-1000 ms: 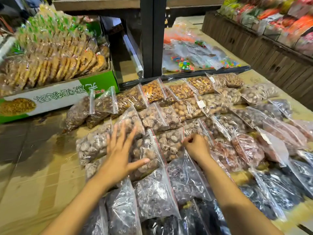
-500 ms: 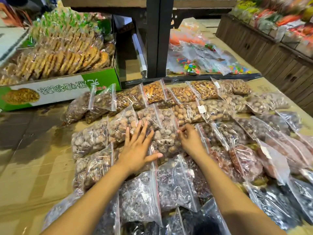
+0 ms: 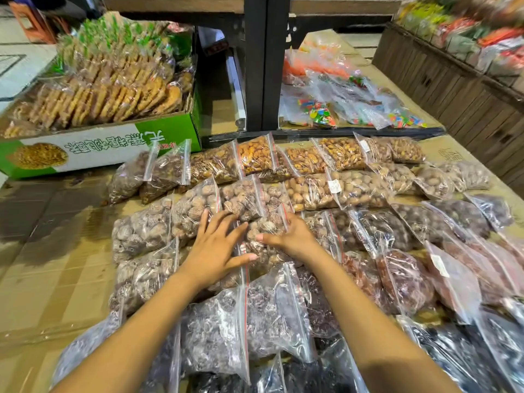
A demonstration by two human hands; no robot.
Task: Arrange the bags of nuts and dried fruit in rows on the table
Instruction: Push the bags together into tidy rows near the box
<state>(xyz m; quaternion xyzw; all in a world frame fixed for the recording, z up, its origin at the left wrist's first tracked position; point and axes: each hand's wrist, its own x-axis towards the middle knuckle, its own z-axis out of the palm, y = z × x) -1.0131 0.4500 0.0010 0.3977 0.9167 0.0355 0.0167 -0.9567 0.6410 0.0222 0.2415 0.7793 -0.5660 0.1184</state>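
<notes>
Clear zip bags of nuts and dried fruit lie in overlapping rows on the cardboard-covered table (image 3: 48,279). A bag of walnuts (image 3: 265,236) sits in the third row, between my two hands. My left hand (image 3: 218,248) rests flat on its left side with fingers spread. My right hand (image 3: 289,235) presses its right side, fingers curled over the top edge. Almond bags (image 3: 255,154) fill the far row. Dark dried fruit bags (image 3: 226,330) lie nearest me, partly under my forearms.
A green and white box (image 3: 99,146) of packed biscuits stands at the back left. A black post (image 3: 259,63) rises behind the rows. Candy bags (image 3: 334,106) lie behind a black bar. A wooden display (image 3: 453,86) lines the right side.
Both hands have moved forward and closer together, from the walnut bags nearer me onto one walnut bag in the third row. The view has shifted closer to the table.
</notes>
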